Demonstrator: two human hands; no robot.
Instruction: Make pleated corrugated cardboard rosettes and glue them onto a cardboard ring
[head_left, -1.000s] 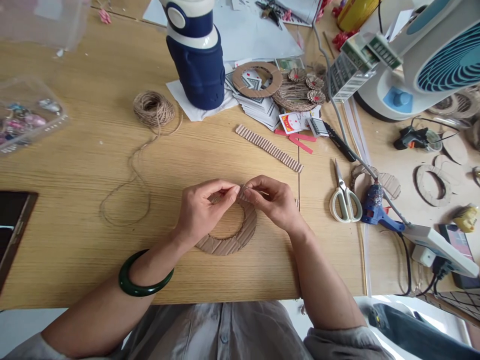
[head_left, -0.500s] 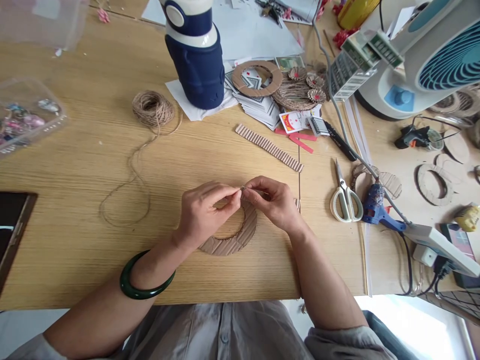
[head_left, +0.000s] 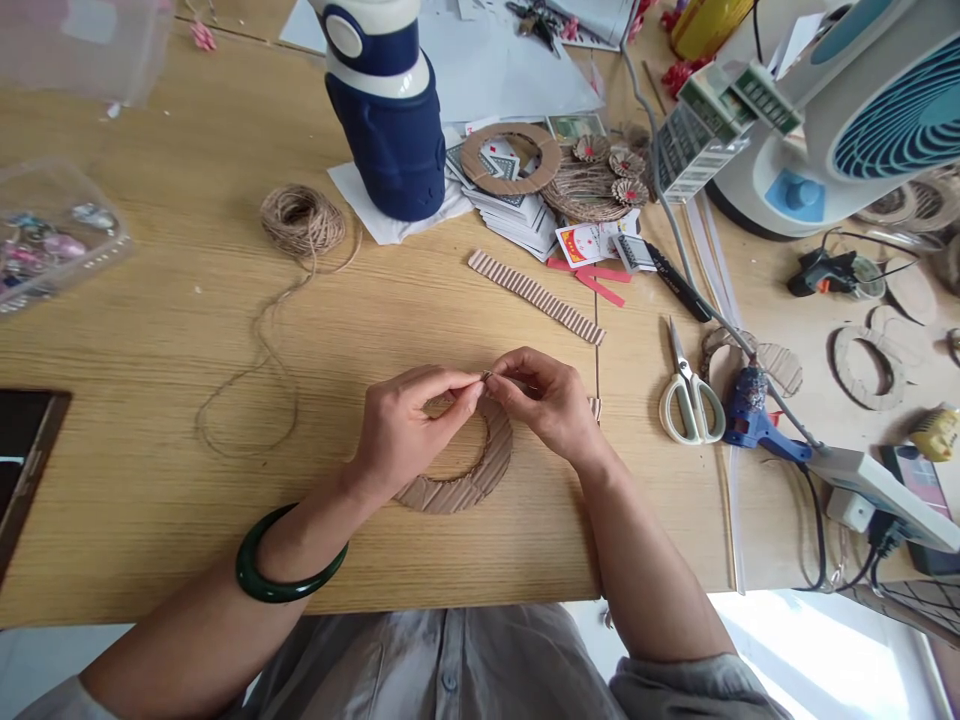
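Note:
My left hand [head_left: 412, 415] and my right hand [head_left: 544, 400] meet with their fingertips pinched together. Between them is the small end of a corrugated cardboard strip [head_left: 487, 378], mostly covered by the fingers. A striped end of corrugated card peeks out to the right of my right hand. Below both hands a brown corrugated cardboard ring [head_left: 457, 492] lies flat on the table, its upper part hidden by them. Farther off, another corrugated cardboard strip [head_left: 536, 297] lies slantwise.
On the left are a ball of twine [head_left: 302, 220] with a loose strand and a clear box of trinkets [head_left: 56, 235]. A blue bottle [head_left: 390, 130] stands behind. Scissors [head_left: 690, 395], a glue gun [head_left: 754, 415], a power strip [head_left: 885, 495] and a fan [head_left: 817, 140] are on the right.
The fingertips shift very slightly around the small strip end, and both hands stay in the same place. The whole view has moved a little.

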